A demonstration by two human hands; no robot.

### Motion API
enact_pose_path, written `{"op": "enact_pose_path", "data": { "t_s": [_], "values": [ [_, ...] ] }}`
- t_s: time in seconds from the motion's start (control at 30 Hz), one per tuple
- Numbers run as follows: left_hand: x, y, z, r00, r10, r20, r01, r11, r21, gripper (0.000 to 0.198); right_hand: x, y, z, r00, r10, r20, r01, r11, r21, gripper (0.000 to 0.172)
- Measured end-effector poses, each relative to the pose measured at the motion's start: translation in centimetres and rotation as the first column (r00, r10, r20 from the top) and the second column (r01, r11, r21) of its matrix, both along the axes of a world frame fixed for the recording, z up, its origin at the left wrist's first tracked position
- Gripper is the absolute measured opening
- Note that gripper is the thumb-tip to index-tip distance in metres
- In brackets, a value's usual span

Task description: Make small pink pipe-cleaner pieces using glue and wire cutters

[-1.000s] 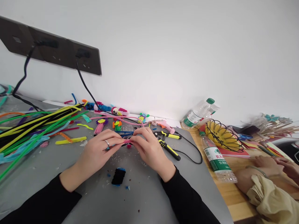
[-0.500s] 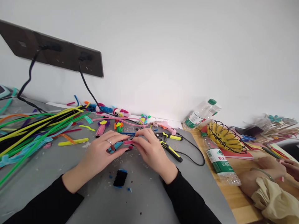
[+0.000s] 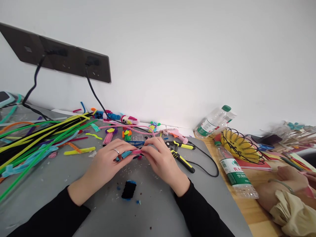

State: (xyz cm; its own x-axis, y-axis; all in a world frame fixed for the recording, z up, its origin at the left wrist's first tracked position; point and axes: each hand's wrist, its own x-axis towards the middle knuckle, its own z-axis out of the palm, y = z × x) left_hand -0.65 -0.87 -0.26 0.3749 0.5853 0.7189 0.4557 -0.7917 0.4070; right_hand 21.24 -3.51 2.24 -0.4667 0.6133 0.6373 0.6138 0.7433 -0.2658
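Note:
Both hands meet over the grey mat. My left hand (image 3: 105, 166), with a ring on one finger, is closed around a small piece of blue and pink pipe cleaners (image 3: 126, 153). My right hand (image 3: 165, 164) pinches the pink end of the same piece between thumb and fingers. Much of the piece is hidden by the fingers. Just below the hands lies a small black fuzzy block (image 3: 129, 190) with blue edges, among blue scraps. Pliers with yellow and black handles (image 3: 182, 161) rest to the right of my right hand.
Loose pipe cleaners (image 3: 46, 136) cover the left side. Small pipe-cleaner figures (image 3: 111, 116) line the wall. A pink glue gun (image 3: 181, 136) with a cord lies behind the pliers. To the right are plastic bottles (image 3: 237, 177), a yellow basket (image 3: 238, 146) and another person's arm (image 3: 274, 194).
My left thumb and fingers have drawn closer together on the pipe-cleaner piece. The whole view has shifted slightly. Farther right, the other person's arm has moved a little.

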Motion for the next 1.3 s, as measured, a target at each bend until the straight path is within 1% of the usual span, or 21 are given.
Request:
{"op": "enact_pose_path", "data": {
  "t_s": [0.13, 0.27, 0.33, 0.43, 0.57, 0.67, 0.87, 1.0, 1.1, 1.3],
  "values": [
    [-0.21, -0.22, 0.25, 1.000, -0.001, 0.001, 0.001, 0.998, -0.064, 0.022, 0.02, 0.00, 0.06, 1.000, -0.003, -0.004, 0.003, 1.000, 0.003, 0.017],
    [-0.28, -0.53, 0.84, 0.999, -0.027, 0.021, 0.030, 0.987, -0.157, 0.031, 0.02, -0.04, 0.07, 1.000, -0.011, -0.008, 0.010, 1.000, -0.008, 0.017],
    [-0.24, -0.54, 0.85, 1.000, -0.009, 0.025, 0.013, 0.986, -0.168, 0.031, 0.03, -0.07, 0.06, 1.000, -0.014, -0.008, 0.014, 1.000, -0.015, 0.017],
    [-0.18, -0.34, 0.47, 1.000, 0.024, 0.014, -0.022, 0.990, -0.142, 0.026, 0.06, -0.10, 0.08, 1.000, -0.009, -0.007, 0.009, 1.000, -0.024, 0.018],
    [-0.11, -0.03, -0.02, 1.000, 0.002, 0.025, 0.000, 0.996, -0.085, 0.023, 0.06, -0.09, 0.10, 1.000, 0.003, -0.013, -0.003, 1.000, -0.020, 0.018],
    [-0.10, 0.09, -0.09, 1.000, -0.001, 0.029, 0.002, 0.999, -0.040, 0.020, 0.03, -0.07, 0.09, 1.000, 0.006, -0.008, -0.006, 1.000, -0.019, 0.018],
    [-0.25, 0.10, -0.02, 1.000, -0.009, 0.020, 0.009, 1.000, -0.003, 0.017, 0.03, -0.08, 0.01, 1.000, 0.005, -0.005, -0.005, 1.000, -0.010, 0.019],
    [-0.18, -0.01, 0.07, 1.000, -0.016, 0.022, 0.016, 1.000, -0.004, 0.015, 0.03, -0.10, 0.02, 1.000, 0.004, -0.009, -0.004, 1.000, -0.007, 0.018],
    [-0.11, -0.02, 0.09, 1.000, -0.008, 0.013, 0.008, 1.000, -0.006, 0.018, 0.03, -0.11, 0.04, 1.000, 0.005, -0.008, -0.006, 1.000, -0.005, 0.018],
    [-0.20, 0.08, 0.12, 1.000, -0.008, -0.001, 0.008, 1.000, -0.024, 0.017, 0.10, 0.01, -0.16, 1.000, -0.001, -0.016, 0.001, 0.999, -0.034, 0.019]
  ]
}}
